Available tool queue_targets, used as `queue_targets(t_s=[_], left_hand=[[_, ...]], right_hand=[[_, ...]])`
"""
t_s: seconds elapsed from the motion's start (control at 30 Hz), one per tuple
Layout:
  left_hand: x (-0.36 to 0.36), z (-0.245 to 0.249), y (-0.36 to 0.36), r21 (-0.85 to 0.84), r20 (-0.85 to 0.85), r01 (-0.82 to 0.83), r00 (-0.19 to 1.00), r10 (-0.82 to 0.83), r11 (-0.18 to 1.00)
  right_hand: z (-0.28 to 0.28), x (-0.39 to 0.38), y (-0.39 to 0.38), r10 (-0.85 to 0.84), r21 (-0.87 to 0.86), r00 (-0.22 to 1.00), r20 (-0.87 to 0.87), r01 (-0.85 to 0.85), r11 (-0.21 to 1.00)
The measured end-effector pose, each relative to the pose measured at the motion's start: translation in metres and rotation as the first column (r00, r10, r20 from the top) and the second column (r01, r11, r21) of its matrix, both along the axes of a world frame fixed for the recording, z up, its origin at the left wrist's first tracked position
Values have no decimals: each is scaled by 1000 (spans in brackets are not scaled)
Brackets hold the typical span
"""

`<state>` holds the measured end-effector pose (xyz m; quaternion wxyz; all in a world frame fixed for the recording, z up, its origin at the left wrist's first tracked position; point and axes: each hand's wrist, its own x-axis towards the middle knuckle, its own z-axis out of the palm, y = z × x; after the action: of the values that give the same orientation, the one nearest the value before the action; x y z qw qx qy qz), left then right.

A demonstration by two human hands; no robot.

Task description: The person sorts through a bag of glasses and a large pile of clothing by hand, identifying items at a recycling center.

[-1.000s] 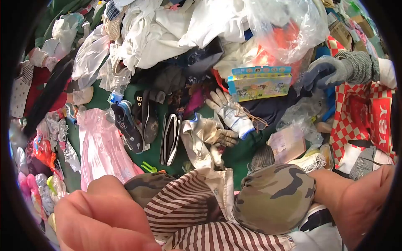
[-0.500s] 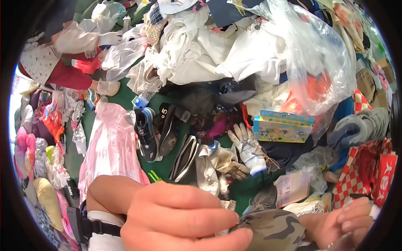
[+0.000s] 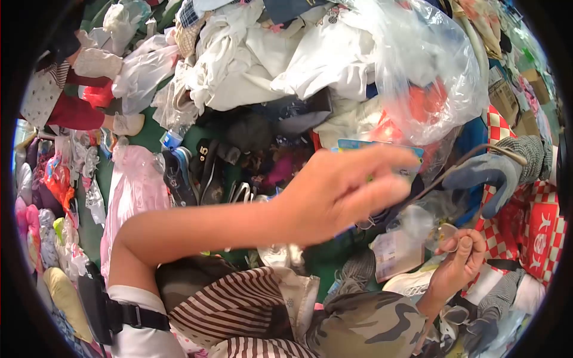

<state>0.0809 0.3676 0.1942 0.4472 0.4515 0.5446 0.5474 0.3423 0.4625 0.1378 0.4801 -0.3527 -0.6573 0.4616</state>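
Note:
My left hand [image 3: 352, 191] reaches across the middle, fingers stretched to the right and blurred by motion, with nothing seen in them. It passes over a colourful flat box [image 3: 412, 152] and partly covers it. Low on the right, my right hand [image 3: 462, 256] is closed, its thumb and fingers pinching a small round clear piece with a thin rim [image 3: 447, 232]. A clear plastic packet [image 3: 397, 256] lies just left of that hand. Above it is another person's blue-grey glove [image 3: 486, 176], near a thin curved rod [image 3: 459, 161].
White cloths [image 3: 233, 65] and a clear plastic bag [image 3: 441, 71] are heaped at the back. Dark shoes [image 3: 209, 179] and a pink garment [image 3: 134, 191] lie left of centre. Striped cloth [image 3: 233, 298] is at the front. A red checked bag [image 3: 540, 244] stands right.
My left hand has swung up and right from the lower middle, uncovering the striped cloth. My right hand has risen slightly. The gloved hand has shifted, and the rod now shows. The view has turned slightly right.

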Motion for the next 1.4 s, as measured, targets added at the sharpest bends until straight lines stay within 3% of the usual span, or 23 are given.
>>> queue_targets(t_s=[0.07,0.1,0.17,0.23,0.3,0.33,0.4,0.53,0.6,0.73,0.77,0.87,0.9,0.93,0.97,1.0,1.03,1.1,1.13,1.23,1.3,1.33,1.4], left_hand=[[1,-21,18,-92,32,-10,999,13,996],[0,-37,25,-183,49,-16,999,25,983],[-3,-80,32,-292,-377,71,908,-184,954],[1,-128,29,-238,-648,155,710,-276,959],[5,-167,26,-329,-701,247,582,-411,911],[6,-176,27,-329,-701,247,583,-411,911],[8,-191,27,-531,-696,282,393,-601,799],[9,-208,26,-471,-772,281,329,-545,836],[6,-217,26,-385,-823,317,307,-478,867],[4,-227,23,-251,-884,386,283,-373,888],[3,-226,23,-247,-883,390,287,-372,887],[-1,-219,24,-192,-868,394,359,-343,899],[-2,-215,25,-176,-864,404,374,-338,898],[-3,-211,26,-160,-859,412,390,-332,897],[-3,-206,26,-154,-861,412,390,-327,898],[-3,-201,26,-125,-858,415,411,-309,901],[-4,-196,26,-97,-854,418,431,-292,903],[-1,-179,25,-59,-853,395,457,-252,917],[-1,-172,24,-22,-848,370,485,-213,929],[-2,-153,22,18,-853,344,495,-165,939],[-3,-142,20,33,-830,302,539,-142,953],[-5,-137,20,35,-835,300,533,-136,953],[-10,-127,17,60,-781,244,616,-106,968]], right_hand=[[-4,13,8,-276,-119,960,-45,269,956],[-5,17,12,-251,-106,965,-80,242,964],[-13,29,19,-310,-98,946,-95,301,949],[-23,55,28,-395,-125,916,-72,385,914],[-25,57,33,-419,-60,903,-100,414,908],[-27,58,35,-443,3,887,-132,447,895],[-51,107,49,-385,15,916,-115,389,921],[-42,105,53,-558,56,829,36,556,829],[-38,101,54,-390,-150,876,-284,361,920],[-39,95,53,-157,-229,762,-628,11,973],[-43,105,59,-83,-221,800,-594,-63,973],[-30,89,64,-104,-290,799,-593,-91,953],[-14,59,52,-212,-381,768,-605,-44,924],[-20,41,45,-425,-515,774,-469,151,844],[-33,30,36,-212,-362,930,-300,95,927],[-50,19,27,-133,-289,990,-52,113,951],[-64,8,17,-19,-373,1000,-6,15,928],[-74,-23,9,208,-12,852,480,-231,973],[-83,-30,4,302,-133,799,520,-274,952],[-104,-40,0,336,-191,720,607,-278,941],[-110,-42,1,341,-108,662,667,-368,924],[-113,-44,2,340,-100,667,663,-371,923],[-117,-46,5,255,100,731,633,-404,909]])
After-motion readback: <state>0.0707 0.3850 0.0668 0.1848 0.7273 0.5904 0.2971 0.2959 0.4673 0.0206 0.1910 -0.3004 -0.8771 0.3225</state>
